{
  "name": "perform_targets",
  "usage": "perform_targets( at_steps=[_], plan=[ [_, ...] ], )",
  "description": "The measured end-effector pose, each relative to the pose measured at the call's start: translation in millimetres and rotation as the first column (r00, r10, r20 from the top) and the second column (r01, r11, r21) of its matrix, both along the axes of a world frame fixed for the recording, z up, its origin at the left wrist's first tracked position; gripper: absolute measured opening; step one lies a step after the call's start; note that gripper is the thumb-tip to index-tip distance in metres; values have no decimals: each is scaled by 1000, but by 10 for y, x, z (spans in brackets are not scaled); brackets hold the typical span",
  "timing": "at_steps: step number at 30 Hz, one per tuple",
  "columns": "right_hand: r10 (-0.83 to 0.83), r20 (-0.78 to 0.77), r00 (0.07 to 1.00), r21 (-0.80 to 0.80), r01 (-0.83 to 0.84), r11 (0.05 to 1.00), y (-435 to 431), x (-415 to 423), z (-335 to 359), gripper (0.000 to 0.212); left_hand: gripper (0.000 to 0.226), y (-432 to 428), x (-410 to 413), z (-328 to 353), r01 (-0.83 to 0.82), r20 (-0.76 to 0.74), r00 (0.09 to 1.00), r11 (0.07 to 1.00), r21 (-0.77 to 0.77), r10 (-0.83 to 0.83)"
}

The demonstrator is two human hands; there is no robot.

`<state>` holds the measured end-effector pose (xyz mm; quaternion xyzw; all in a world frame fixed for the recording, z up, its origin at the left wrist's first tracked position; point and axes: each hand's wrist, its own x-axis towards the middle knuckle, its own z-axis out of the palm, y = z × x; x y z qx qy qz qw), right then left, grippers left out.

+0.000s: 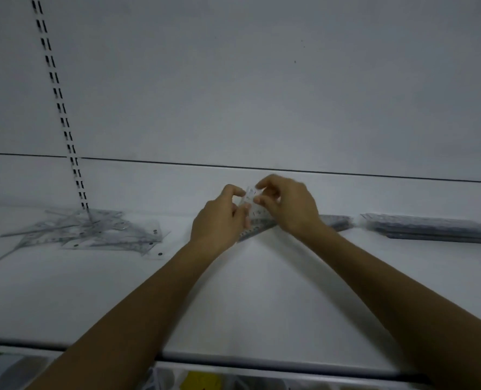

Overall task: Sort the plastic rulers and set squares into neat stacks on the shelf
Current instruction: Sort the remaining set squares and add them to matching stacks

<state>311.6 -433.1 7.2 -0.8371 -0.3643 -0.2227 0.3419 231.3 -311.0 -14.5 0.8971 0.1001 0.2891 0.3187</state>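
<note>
Both my hands meet at the middle of the white shelf. My left hand and my right hand pinch the raised tip of a clear set square, whose lower edge rests on the shelf under my hands. A loose, jumbled pile of clear rulers and set squares lies at the left. Behind my right wrist a short stack shows in part. A neat long stack of rulers lies at the far right.
The shelf's back panel rises close behind the hands, with a slotted upright at the left. The shelf's front edge runs along the bottom, with blurred coloured goods below it.
</note>
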Motion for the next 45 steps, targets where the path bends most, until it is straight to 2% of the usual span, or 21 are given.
perform_targets(
  at_steps=[3, 5, 8, 10, 11, 13, 16, 19, 22, 24, 26, 28, 32, 34, 36, 38, 40, 41, 43, 45],
  plan=[
    [-69, 148, 987, -250, 105, 963, 129, 103, -113, 27, 33, 82, 22, -89, -73, -135, 985, 969, 235, 107],
    [-50, 264, 963, -361, 146, 921, 182, 210, -171, 26, 37, 122, 38, -110, -72, -177, 975, 947, 314, 132],
    [-42, 392, 919, -417, 218, 883, 237, 257, -309, 8, 43, 147, 59, -132, -31, -251, 959, 927, 373, 133],
    [-40, 375, 926, -467, 226, 855, 260, 287, -390, 18, 41, 147, 82, -151, -13, -277, 953, 933, 359, 119],
    [-49, 364, 930, -485, 235, 842, 263, 307, -407, 15, 38, 147, 98, -162, -10, -275, 955, 942, 334, 108],
    [-55, 317, 947, -488, 213, 846, 240, 325, -408, 8, 33, 140, 118, -178, -12, -272, 957, 950, 311, 101],
    [-53, 231, 972, -442, 153, 884, 204, 381, -434, 23, 30, 105, 121, -169, -26, -264, 957, 946, 322, 116],
    [-64, 284, 957, -414, 183, 892, 219, 286, -375, 23, 29, 88, 135, -150, -32, -286, 952, 964, 265, 110],
    [-49, 321, 946, -349, 166, 922, 271, 141, -249, 26, 41, 101, 121, -76, 16, -342, 938, 984, 178, 47],
    [-7, 366, 931, -390, 160, 907, 297, 50, -186, 27, 47, 173, 53, 8, 33, -363, 930, 973, 230, 54],
    [24, 407, 913, -409, 159, 899, 335, -52, -86, 30, 41, 368, -60, 134, 23, -327, 939, 927, 373, 108],
    [15, 353, 936, -415, 142, 899, 423, -183, 38, 32, 41, 682, -218, 227, 22, -318, 939, 898, 439, 133],
    [-22, 118, 993, -439, 72, 896, 812, -528, 78, 41, 45, 1510, -545, 198, 87, -425, 891, 862, 500, 156],
    [-16, 57, 998, -466, 40, 884, 1058, -733, 18, 49, 66, 1891, -682, 157, 168, -493, 864, 864, 474, 103],
    [-22, 2, 1000, -553, 19, 833, 1319, -881, -31, 63, 93, 2156, -787, 109, 259, -559, 829, 878, 402, 12],
    [-70, -81, 994, -641, 2, 768, 1561, -977, -44, 73, 100, 2332, -855, -5, 305, -567, 823, 857, 415, -18],
    [-143, -185, 972, -667, -18, 744, 1751, -1048, -55, 66, 94, 2422, -897, -148, 276, -444, 895, 842, 463, -49],
    [-190, -187, 964, -673, 15, 740, 1826, -1083, -65, 56, 83, 2446, -903, -188, 255, -363, 928, 851, 459, -82],
    [-263, -43, 964, -683, 163, 712, 1914, -1162, -96, 40, 53, 2458, -884, -212, 233, -241, 962, 859, 456, -133],
    [-306, 49, 951, -637, 265, 724, 1926, -1219, -177, 33, 39, 2418, -881, -199, 246, -202, 966, 814, 526, -162]
  ],
)
